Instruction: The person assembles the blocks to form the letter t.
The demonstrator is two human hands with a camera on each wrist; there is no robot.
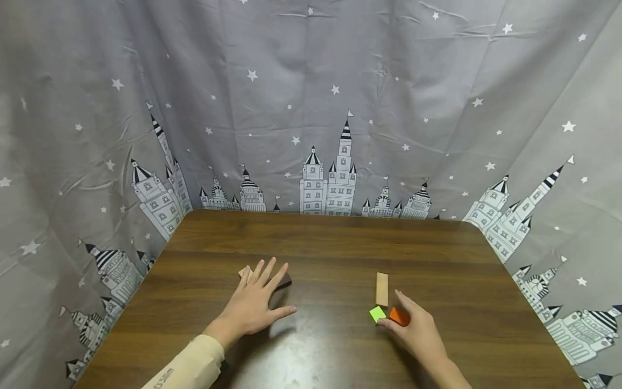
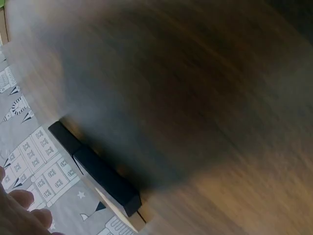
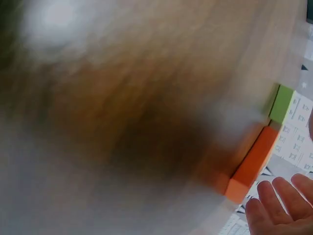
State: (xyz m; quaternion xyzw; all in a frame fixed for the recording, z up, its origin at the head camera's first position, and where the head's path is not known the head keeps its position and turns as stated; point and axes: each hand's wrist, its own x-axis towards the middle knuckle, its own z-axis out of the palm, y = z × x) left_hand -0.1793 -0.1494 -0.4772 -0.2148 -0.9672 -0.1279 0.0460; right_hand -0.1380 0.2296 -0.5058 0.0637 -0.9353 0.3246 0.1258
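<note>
My left hand [image 1: 252, 308] is spread palm down above the left part of the table, its fingers overlapping a black block [image 1: 284, 281] and a pale wooden block [image 1: 244, 272] in the head view. In the left wrist view a long black block [image 2: 105, 176] and a shorter black piece [image 2: 64, 136] lie end to end beside pale wood. To the right, thumb and fingers of my right hand [image 1: 421, 328] stand apart around an orange block [image 1: 399, 316]. The thumb tip is right at the lower edge of a lime-green block [image 1: 377, 314]. Behind that lies a plain wooden block [image 1: 382, 289].
The brown wooden table [image 1: 330, 243] has rounded far corners. A grey curtain [image 1: 272, 124] printed with stars and castles hangs behind it and along both sides.
</note>
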